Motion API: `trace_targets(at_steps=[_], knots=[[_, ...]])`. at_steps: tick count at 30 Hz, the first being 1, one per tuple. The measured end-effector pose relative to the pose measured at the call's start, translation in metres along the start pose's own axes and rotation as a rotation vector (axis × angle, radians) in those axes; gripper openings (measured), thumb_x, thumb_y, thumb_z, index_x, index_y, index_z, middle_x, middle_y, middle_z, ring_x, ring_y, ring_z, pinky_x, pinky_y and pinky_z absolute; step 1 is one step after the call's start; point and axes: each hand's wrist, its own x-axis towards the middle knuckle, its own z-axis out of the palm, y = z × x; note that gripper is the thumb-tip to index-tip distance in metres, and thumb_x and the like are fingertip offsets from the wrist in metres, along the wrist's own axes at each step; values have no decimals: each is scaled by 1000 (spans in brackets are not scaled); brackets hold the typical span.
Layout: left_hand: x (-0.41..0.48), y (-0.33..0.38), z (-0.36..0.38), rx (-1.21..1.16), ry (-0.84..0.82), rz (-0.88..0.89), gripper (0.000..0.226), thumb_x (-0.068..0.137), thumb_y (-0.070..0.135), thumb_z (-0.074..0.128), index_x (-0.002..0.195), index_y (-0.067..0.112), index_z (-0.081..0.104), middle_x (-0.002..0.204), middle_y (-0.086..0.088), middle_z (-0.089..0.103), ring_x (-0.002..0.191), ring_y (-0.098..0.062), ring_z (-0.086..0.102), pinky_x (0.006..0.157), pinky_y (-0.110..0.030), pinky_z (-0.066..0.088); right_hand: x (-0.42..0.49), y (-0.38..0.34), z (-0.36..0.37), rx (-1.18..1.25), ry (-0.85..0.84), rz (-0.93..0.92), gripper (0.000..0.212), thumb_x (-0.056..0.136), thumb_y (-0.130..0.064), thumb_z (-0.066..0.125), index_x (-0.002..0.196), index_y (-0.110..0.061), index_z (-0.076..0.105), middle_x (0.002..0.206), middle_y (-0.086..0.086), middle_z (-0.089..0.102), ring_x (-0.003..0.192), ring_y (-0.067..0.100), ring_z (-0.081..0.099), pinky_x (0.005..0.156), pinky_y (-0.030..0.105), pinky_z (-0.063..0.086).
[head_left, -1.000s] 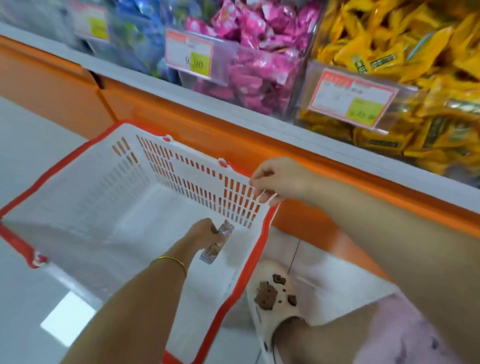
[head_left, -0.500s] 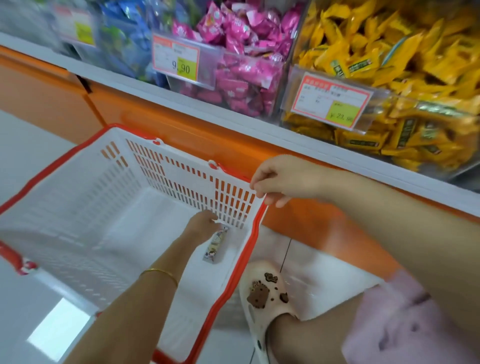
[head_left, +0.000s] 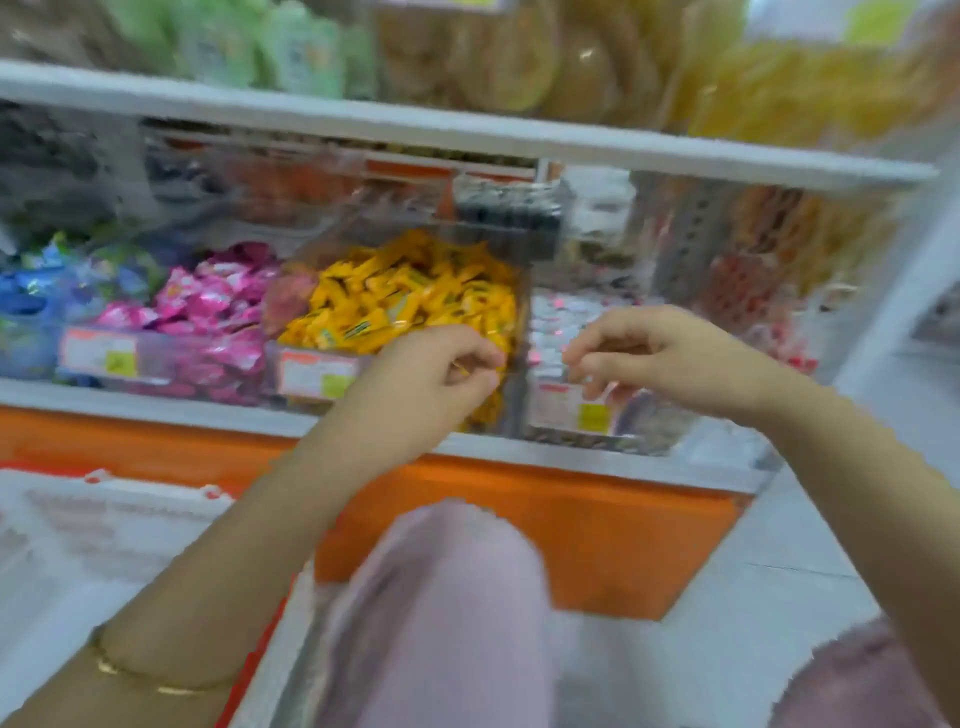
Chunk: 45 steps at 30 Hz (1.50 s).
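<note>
The view is blurred by motion. My left hand (head_left: 431, 384) is raised in front of the clear bin of yellow wrapped candies (head_left: 400, 296), its fingers loosely curled with nothing plainly in them. To its right, my right hand (head_left: 660, 358) hovers with loosely curled fingers before a bin of silvery and pink candies (head_left: 550, 322); it holds nothing. The white shopping basket with a red rim (head_left: 78, 519) stands on the floor at the lower left, my left forearm crossing over its corner. The basket's inside is too blurred to tell what lies there.
Bins of pink candies (head_left: 208, 306) and blue candies (head_left: 31, 296) line the shelf to the left, with price tags (head_left: 311, 374) on the bin fronts. An orange base panel (head_left: 571, 519) runs below. My knee in pink cloth (head_left: 441, 597) is raised between my arms.
My left hand has come up out of the basket, leaving the small packet there. My right hand has let go of the basket rim. Both hands and my view have risen to the candy bins.
</note>
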Motion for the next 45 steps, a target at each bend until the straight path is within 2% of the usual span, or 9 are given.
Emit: trace_targets(at_steps=[3, 6, 10, 16, 21, 27, 33, 39, 45], knots=[[47, 33, 38, 122, -16, 121, 14, 87, 13, 59, 98, 11, 68, 87, 4, 60, 77, -11, 55, 69, -19, 37, -27, 40, -43, -77, 239, 86, 12, 90, -7, 57, 91, -12, 68, 88, 9, 70, 79, 21, 67, 72, 32, 57], [88, 48, 78, 207, -16, 179, 18, 88, 17, 57, 103, 14, 68, 97, 0, 59, 93, -15, 54, 76, -19, 34, -36, 70, -71, -265, 378, 105, 13, 88, -8, 60, 95, -12, 70, 87, -3, 68, 76, 3, 61, 69, 12, 49], [128, 49, 118, 283, -70, 154, 19, 90, 24, 55, 104, 21, 67, 115, -2, 59, 113, -24, 49, 97, -35, 37, -22, 86, -85, -458, 341, 63, 11, 84, -9, 65, 91, -15, 71, 87, -5, 67, 72, 0, 55, 68, 0, 37], [143, 37, 139, 265, -247, 217, 16, 84, 41, 61, 92, 28, 66, 99, 6, 60, 104, -21, 49, 94, -42, 38, -3, 105, -79, -677, 96, -8, 14, 79, -38, 69, 91, -30, 72, 87, -15, 68, 92, 16, 50, 90, 38, 40], [141, 33, 142, 349, -256, 184, 19, 76, 42, 70, 81, 29, 56, 109, 4, 55, 113, -20, 41, 95, -41, 36, 1, 111, -70, -744, 126, 26, 21, 78, -40, 68, 96, -30, 70, 96, -11, 66, 97, 17, 37, 86, 39, 40], [139, 25, 132, 430, -295, 191, 16, 80, 39, 66, 75, 27, 58, 130, 11, 46, 123, -13, 26, 100, -34, 25, 6, 114, -64, -644, 178, 78, 15, 80, -35, 69, 92, -25, 70, 92, -9, 68, 91, 14, 33, 81, 33, 40], [135, 19, 118, 425, -209, 264, 20, 78, 34, 69, 63, 27, 58, 130, 14, 47, 123, -5, 21, 100, -32, 20, 5, 111, -61, -669, 242, 66, 14, 82, -36, 67, 91, -24, 71, 94, -10, 67, 90, 14, 31, 79, 34, 40], [132, 17, 129, 409, -260, 193, 16, 81, 33, 67, 70, 24, 60, 128, 11, 47, 124, -11, 22, 101, -32, 22, 5, 109, -61, -703, 263, 44, 11, 82, -36, 68, 88, -27, 71, 91, -13, 64, 87, 13, 30, 76, 32, 37], [131, 16, 127, 375, -221, 184, 14, 79, 39, 66, 81, 27, 60, 123, 8, 49, 119, -12, 27, 93, -31, 24, 2, 106, -73, -439, 299, 57, 15, 80, -33, 69, 70, -30, 59, 86, -15, 62, 89, 10, 39, 71, 19, 33]])
